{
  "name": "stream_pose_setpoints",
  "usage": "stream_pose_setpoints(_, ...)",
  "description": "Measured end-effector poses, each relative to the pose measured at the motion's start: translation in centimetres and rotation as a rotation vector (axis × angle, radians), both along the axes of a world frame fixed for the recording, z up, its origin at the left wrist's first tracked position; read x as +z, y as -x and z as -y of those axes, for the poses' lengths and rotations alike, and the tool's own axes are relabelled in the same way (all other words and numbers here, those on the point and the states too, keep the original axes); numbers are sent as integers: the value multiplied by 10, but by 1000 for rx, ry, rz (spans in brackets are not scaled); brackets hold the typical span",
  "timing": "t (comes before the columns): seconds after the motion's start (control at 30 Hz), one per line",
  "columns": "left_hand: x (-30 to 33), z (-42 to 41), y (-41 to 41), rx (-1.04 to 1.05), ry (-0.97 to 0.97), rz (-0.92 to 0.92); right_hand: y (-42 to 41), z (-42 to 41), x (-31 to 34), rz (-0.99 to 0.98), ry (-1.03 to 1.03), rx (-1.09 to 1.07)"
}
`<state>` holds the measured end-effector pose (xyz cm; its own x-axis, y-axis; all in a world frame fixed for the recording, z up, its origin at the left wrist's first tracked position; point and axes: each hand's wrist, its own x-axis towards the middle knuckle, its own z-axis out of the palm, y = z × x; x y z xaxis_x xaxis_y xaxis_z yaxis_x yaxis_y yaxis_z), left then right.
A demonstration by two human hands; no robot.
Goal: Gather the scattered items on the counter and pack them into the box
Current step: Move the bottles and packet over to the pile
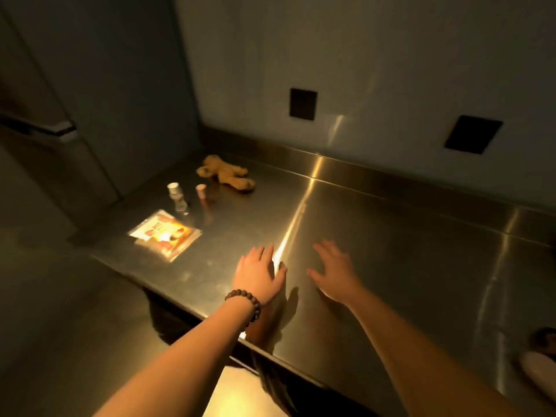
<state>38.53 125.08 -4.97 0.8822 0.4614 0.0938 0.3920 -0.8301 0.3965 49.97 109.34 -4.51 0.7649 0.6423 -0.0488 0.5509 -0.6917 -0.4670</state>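
Both my hands hover flat over the steel counter (pixel 391 242) near its front edge, fingers spread and holding nothing. My left hand (pixel 258 273) wears a dark bead bracelet; my right hand (pixel 335 270) is just beside it. To the left lie the scattered items: a flat plastic packet (pixel 165 233) with orange and white print, a small clear bottle (pixel 178 198) with a white cap, a small pink-capped tube (pixel 201 192), and a yellow plush toy (pixel 225 173) at the back. No box is in view.
The counter's left end drops off beside the packet, with grey cabinet doors (pixel 90 100) beyond. A raised steel backsplash (pixel 376 173) runs along the wall, which carries two dark square plates (pixel 302 103). A pale object (pixel 541 374) shows at the right edge.
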Motion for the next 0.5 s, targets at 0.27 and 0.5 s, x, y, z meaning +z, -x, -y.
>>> stream_pose_setpoints(0.27,-1,-159,111,241,22,-12,80,-170,-10,-19,-1,114)
stream_pose_setpoints(0.5,-16,-232,131,318,108,-28,83,-252,-24,-129,-32,78)
